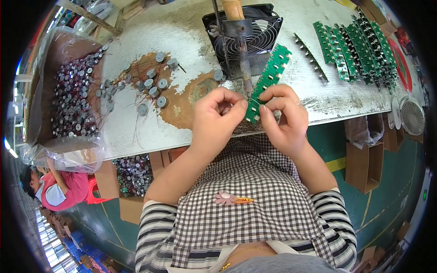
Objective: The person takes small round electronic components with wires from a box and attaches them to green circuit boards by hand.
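Observation:
A long green circuit board strip (273,68) slants across the table's near edge, between my two hands. My left hand (216,113) is closed in a pinch at the strip's left edge; what its fingertips hold is too small to make out. On the opposite edge, my right hand (287,116) grips the strip with curled fingers and thumb. A thin light wire seems to cross the board between the fingertips. Just above hangs an upright soldering iron (243,57) with a wooden handle, its tip close to the board. Several small round motors (152,86) with wires lie left of my left hand.
Behind the iron stands a black fan (266,25) with a wire guard. Rows of green board strips (339,50) lie at the right, with one lone strip (311,57) nearer. A carton (41,100) of motors stands left. Below it, a person (63,186) sits.

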The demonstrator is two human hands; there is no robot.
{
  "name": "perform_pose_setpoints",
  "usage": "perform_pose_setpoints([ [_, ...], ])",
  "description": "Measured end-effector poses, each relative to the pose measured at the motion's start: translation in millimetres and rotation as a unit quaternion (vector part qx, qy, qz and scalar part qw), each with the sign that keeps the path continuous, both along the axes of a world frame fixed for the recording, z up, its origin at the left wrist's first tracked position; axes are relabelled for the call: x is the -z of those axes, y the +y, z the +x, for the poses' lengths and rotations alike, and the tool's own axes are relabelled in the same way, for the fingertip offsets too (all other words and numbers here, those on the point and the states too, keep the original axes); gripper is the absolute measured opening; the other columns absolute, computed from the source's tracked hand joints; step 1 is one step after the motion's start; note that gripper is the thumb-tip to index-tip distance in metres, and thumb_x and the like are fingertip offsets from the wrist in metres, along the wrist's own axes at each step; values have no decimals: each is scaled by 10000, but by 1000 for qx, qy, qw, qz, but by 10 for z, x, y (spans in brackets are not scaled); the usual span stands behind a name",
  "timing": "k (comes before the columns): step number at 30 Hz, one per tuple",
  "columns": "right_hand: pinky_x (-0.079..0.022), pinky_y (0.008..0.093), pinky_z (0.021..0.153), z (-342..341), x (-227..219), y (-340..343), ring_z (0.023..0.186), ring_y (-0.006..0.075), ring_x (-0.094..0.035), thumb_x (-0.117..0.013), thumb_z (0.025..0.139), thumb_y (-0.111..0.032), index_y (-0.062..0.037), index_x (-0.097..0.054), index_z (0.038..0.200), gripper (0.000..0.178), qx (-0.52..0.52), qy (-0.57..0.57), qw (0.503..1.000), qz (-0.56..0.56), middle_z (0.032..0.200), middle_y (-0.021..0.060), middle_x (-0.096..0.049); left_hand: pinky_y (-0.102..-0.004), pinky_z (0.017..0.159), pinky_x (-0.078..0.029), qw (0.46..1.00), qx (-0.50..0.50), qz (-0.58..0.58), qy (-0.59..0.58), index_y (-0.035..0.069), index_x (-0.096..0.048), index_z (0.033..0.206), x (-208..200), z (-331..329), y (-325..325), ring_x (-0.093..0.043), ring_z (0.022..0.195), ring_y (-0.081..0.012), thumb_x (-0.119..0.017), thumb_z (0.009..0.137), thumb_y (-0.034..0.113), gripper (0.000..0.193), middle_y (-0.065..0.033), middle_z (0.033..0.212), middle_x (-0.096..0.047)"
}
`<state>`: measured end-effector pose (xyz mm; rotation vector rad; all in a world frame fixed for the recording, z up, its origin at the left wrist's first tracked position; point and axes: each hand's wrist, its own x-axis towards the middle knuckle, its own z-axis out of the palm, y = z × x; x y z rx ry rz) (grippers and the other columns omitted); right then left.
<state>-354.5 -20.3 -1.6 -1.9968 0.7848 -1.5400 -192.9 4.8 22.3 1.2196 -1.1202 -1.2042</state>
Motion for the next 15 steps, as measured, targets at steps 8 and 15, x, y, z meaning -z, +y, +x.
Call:
perform_pose_setpoints([
  [8,-472,275,557,-7,69,7,669,209,-592,-652,706,87,13,-535,769,153,0,-8,1000,-16,854,158,-614,-165,526,-348,1000,-6,-4,-23,7,-602,787,62,2,13,-416,593,-2,-662,793,50,75,26,728,-580],
  [15,-463,271,550,27,64,23,660,193,-581,-652,733,70,6,-543,781,135,10,2,1000,-6,872,156,-611,-191,515,-375,998,-29,-19,-58,13,-603,756,108,11,22,-453,581,-21,-687,755,67,100,23,689,-575],
])
